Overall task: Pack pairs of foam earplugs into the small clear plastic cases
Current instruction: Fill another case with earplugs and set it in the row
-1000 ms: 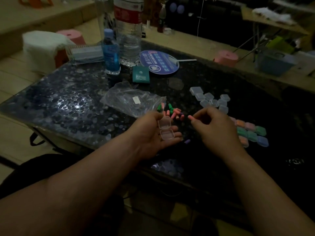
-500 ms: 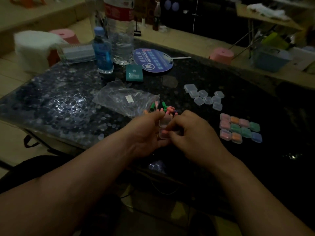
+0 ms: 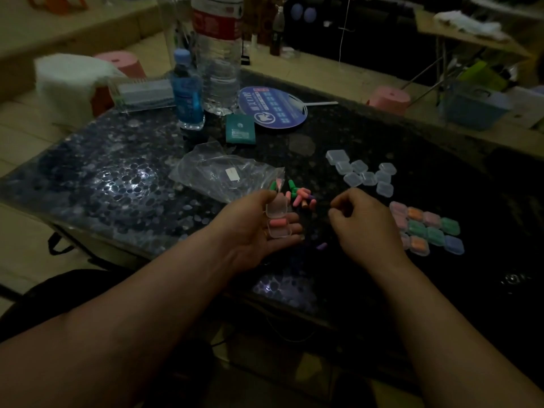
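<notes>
My left hand [image 3: 259,231] holds an open clear case [image 3: 278,219] in its palm, lid up, with a pink earplug [image 3: 279,222] lying in the lower half. My right hand [image 3: 365,222] hovers just right of it, fingers curled and nothing visible between them. A heap of loose pink and green earplugs [image 3: 300,197] lies on the table just beyond my hands. One purple earplug [image 3: 321,246] lies between my wrists. Several empty clear cases [image 3: 363,175] sit at the right rear. Several filled cases [image 3: 428,228] are lined up in rows further right.
An empty clear plastic bag [image 3: 226,175] lies left of the earplug heap. Behind it stand a blue bottle [image 3: 188,89], a large water bottle [image 3: 219,54], a green packet [image 3: 240,129] and a round blue fan [image 3: 272,107]. The dark pebbled table [image 3: 103,178] ends near my arms.
My right hand put a pink earplug into the open case and has drawn back to the right, away from my left hand. The left hand still holds the case.
</notes>
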The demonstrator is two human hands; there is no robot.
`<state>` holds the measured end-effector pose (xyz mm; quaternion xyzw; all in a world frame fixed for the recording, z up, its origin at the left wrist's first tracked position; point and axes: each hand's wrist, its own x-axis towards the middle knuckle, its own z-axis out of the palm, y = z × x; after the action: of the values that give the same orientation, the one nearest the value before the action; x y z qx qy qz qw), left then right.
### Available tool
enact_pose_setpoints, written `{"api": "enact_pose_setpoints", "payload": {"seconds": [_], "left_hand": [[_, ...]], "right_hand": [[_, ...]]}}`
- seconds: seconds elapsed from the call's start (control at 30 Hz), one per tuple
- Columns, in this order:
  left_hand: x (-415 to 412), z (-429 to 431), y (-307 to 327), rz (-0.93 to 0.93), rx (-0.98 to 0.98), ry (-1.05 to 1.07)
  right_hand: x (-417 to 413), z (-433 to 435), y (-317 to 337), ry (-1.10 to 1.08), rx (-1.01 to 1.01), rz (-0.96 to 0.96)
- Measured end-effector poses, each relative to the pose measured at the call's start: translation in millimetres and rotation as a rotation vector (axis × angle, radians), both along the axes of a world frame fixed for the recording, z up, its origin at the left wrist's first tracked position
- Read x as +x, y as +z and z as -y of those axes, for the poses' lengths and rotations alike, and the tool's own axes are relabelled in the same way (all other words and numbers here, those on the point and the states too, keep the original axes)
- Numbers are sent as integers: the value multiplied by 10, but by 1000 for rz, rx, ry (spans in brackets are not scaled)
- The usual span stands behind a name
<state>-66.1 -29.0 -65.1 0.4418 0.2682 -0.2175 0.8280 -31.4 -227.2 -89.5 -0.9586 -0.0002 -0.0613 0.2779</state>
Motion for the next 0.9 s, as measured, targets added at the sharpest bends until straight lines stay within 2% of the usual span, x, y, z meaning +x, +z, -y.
{"api": "enact_pose_setpoints", "payload": {"seconds": [0.13, 0.47, 0.9], "left_hand": [[27, -27, -2, -6, -5, 21], [3, -30, 54, 4, 5, -6], [-27, 105, 129, -6, 13, -42]], "right_hand": [[140, -88, -169, -16, -9, -59], [304, -242, -299, -16, -33, -33], [23, -36, 20, -17, 236, -11]]}}
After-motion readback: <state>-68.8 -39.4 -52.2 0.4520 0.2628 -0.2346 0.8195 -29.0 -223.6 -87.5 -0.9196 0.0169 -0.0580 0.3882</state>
